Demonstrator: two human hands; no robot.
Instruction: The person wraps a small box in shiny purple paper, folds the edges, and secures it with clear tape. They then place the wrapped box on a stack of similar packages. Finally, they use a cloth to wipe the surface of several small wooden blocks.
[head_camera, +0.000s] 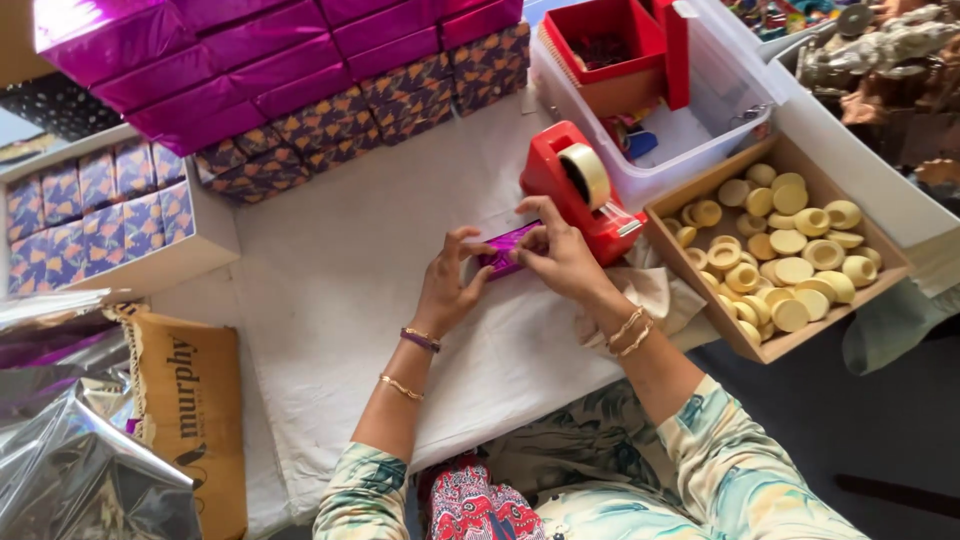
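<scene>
Both hands grip 1 small purple foil-wrapped box (506, 250) near the white-covered table's (350, 300) right edge, left hand (452, 280) pinching its near end, right hand (556, 252) pressing its top, just beside the red tape dispenser (575, 190).

The hands (500, 268) hide most of the small purple packet (508, 249); the silver foil (70, 440) is cut off at the left edge.
</scene>
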